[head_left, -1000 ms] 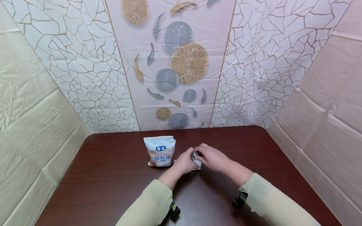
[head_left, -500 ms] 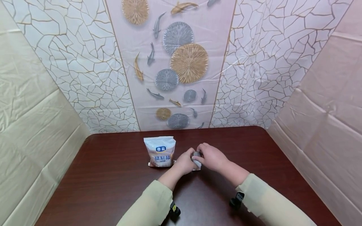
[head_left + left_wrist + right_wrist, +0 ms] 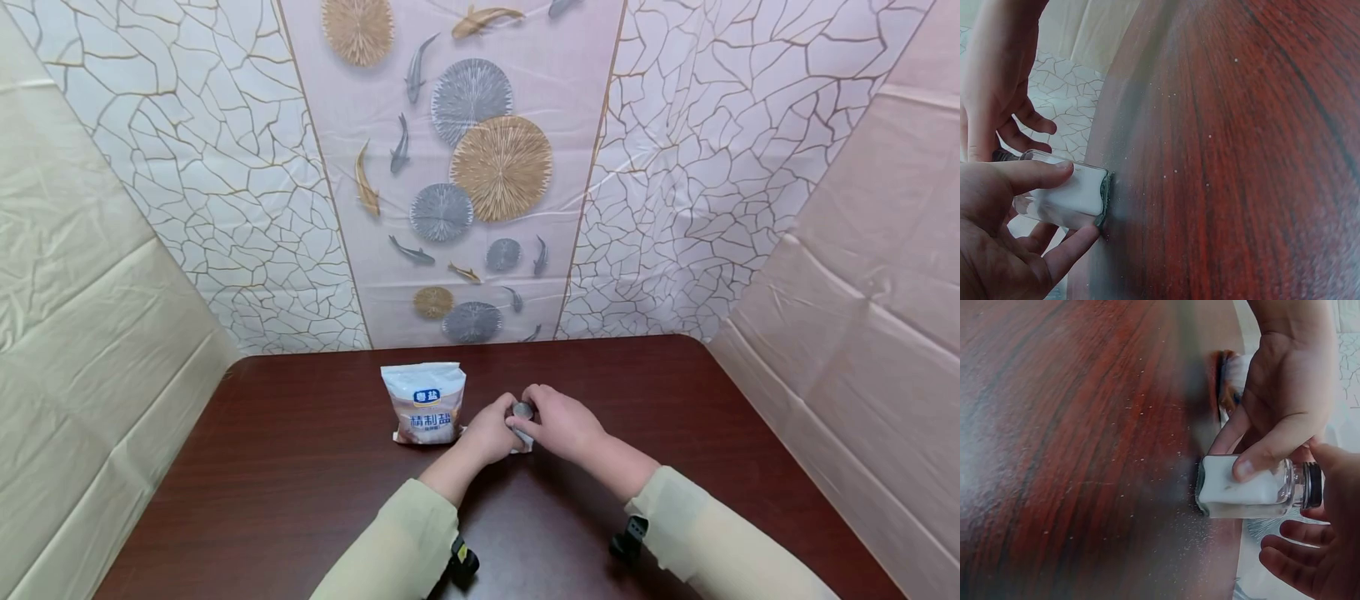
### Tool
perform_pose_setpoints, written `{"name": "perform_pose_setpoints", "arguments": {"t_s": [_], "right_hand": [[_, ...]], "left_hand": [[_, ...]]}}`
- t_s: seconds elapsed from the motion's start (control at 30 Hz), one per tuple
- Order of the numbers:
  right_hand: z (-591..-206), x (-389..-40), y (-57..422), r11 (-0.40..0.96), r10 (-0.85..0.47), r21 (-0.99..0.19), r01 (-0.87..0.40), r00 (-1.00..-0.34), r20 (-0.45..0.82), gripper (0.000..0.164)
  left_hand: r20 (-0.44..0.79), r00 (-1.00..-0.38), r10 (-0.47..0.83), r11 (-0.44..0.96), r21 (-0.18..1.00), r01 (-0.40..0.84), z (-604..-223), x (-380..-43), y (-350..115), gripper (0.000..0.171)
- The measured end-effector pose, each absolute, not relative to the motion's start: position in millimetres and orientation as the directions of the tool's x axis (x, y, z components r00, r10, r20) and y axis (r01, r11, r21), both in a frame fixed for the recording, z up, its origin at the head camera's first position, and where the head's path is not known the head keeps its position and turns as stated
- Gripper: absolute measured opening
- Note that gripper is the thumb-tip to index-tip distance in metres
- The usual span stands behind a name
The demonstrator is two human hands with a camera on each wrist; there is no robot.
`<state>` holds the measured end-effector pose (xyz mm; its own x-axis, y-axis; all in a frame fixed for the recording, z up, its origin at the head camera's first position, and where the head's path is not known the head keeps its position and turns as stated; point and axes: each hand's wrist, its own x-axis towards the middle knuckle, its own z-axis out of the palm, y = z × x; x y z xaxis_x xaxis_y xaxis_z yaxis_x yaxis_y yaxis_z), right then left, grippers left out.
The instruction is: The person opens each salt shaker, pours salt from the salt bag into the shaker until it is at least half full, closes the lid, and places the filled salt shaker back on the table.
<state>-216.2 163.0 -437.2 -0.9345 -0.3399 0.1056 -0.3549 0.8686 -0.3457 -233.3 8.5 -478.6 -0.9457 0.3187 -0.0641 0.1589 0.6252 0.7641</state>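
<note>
A small square glass shaker (image 3: pixel 1241 487) with white salt in it stands on the table. My left hand (image 3: pixel 487 430) grips its body, the thumb lying along one glass side in both wrist views. At the shaker's top, my right hand (image 3: pixel 566 423) pinches the ridged dark metal lid (image 3: pixel 1312 485) between thumb and forefinger. The other fingers of that right hand (image 3: pixel 1329 531) stay spread off the glass. The lid sits on the neck. Left of the hands, a bag of salt (image 3: pixel 427 408) with blue lettering stands upright.
White grains lie scattered on the dark red wooden table (image 3: pixel 1229 156), thickest close to the shaker's base. Patterned cloth (image 3: pixel 480 167) hangs behind the table's back edge, and plain beige cloth (image 3: pixel 862 275) walls both sides.
My right hand has shifted slightly and turned its fingers about the lid, whose round top now shows between them. The left hand, shaker and salt bag stay in place.
</note>
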Motion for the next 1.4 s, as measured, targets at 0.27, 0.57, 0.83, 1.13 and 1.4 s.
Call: {"name": "perform_pose_setpoints", "arguments": {"t_s": [0.27, 0.57, 0.83, 1.13, 1.4], "right_hand": [[-436.7, -212.5, 173.0, 0.773, -0.507, -0.332, -0.541, -0.841, 0.188, 0.050], [-422.8, -216.6, 183.3, 0.658, -0.684, -0.274, -0.701, -0.709, 0.170, 0.039], [-422.8, -218.6, 181.9, 0.651, -0.681, -0.272, -0.709, -0.704, 0.202, 0.031], [-424.7, -219.7, 174.0, 0.755, -0.580, -0.268, -0.598, -0.800, 0.152, 0.028], [-423.7, -219.0, 168.6, 0.824, -0.470, -0.287, -0.489, -0.872, 0.137, 0.027]], "left_hand": [[-0.065, -0.949, 0.308, 0.633, 0.759, 0.154, -479.5, -232.7, 9.0, 0.051], [-0.099, -0.946, 0.310, 0.644, 0.753, 0.132, -478.2, -235.4, 9.0, 0.056], [-0.088, -0.945, 0.314, 0.635, 0.759, 0.141, -477.8, -234.2, 8.6, 0.048], [-0.104, -0.942, 0.319, 0.617, 0.777, 0.123, -477.1, -233.0, 7.2, 0.044], [-0.091, -0.940, 0.328, 0.602, 0.787, 0.134, -473.0, -231.4, 6.4, 0.043]]}}
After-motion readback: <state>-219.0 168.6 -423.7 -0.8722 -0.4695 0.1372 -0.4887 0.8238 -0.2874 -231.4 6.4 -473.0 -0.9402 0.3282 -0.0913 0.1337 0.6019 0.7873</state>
